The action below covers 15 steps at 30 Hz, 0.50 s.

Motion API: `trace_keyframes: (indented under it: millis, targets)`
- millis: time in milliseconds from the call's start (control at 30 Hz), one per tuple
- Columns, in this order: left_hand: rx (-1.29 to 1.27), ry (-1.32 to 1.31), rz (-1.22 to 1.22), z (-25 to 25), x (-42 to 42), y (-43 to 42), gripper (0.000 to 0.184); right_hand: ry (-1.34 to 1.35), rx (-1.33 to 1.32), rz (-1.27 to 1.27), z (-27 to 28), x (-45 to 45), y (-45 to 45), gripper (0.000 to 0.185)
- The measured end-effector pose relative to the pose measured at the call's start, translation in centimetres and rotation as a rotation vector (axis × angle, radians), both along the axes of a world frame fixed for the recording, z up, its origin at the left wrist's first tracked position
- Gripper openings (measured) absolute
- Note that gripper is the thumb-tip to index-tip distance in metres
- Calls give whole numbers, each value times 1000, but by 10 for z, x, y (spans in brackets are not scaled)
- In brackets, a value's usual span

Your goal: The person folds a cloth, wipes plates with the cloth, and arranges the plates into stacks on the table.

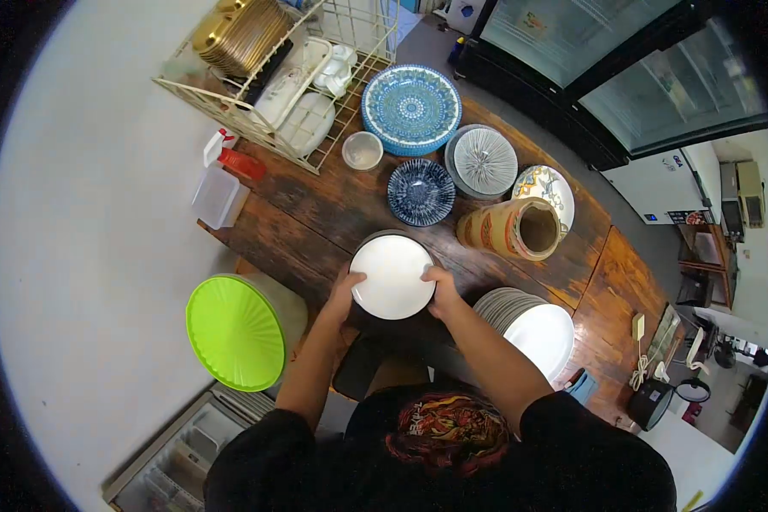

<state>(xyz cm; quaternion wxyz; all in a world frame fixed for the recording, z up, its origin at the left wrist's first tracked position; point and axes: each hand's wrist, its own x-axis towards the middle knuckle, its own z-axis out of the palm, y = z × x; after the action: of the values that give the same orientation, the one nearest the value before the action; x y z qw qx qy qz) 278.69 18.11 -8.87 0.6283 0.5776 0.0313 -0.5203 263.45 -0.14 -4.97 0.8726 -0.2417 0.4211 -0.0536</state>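
A round white plate [392, 277] is held level in front of my body, over the near edge of the wooden table. My left hand [344, 293] grips its left rim with the thumb on top. On the opposite rim my right hand [443, 293] closes the same way, fingers hidden underneath. A dark edge shows just behind the plate; whether it is another dish below cannot be made out. Beyond it lies a dark blue patterned bowl [421, 192]. To the right of my right forearm stands a stack of white plates [538, 337], leaning in a fanned row.
Blue patterned plates [411, 109], grey ribbed bowls [485, 161], a patterned plate [555, 189] and a cylindrical container [495, 232] stand farther back on the table [294, 218]. A wire dish rack [218, 101] is at upper left, a green-lidded bin [235, 331] at left.
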Motion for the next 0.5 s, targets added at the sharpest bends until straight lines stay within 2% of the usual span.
trace_keyframes:
  millis: [133,267,300,400,500]
  targets:
    - [82,-113,-138,15,16,-25,63,6,83,-84,5,-6,1,89]
    - [-77,-77,-298,49,18,-55,62,112,67,-255,19,-14,1,62]
    - [-75,-72,-304,45,16,-59,62,116,70,-261,17,-18,2,62]
    - [89,-326,-432,22,9,-68,61,98,116,-340,6,-34,3,58]
    - [151,-414,-499,15,8,-75,60,94,138,-382,3,-39,3,56]
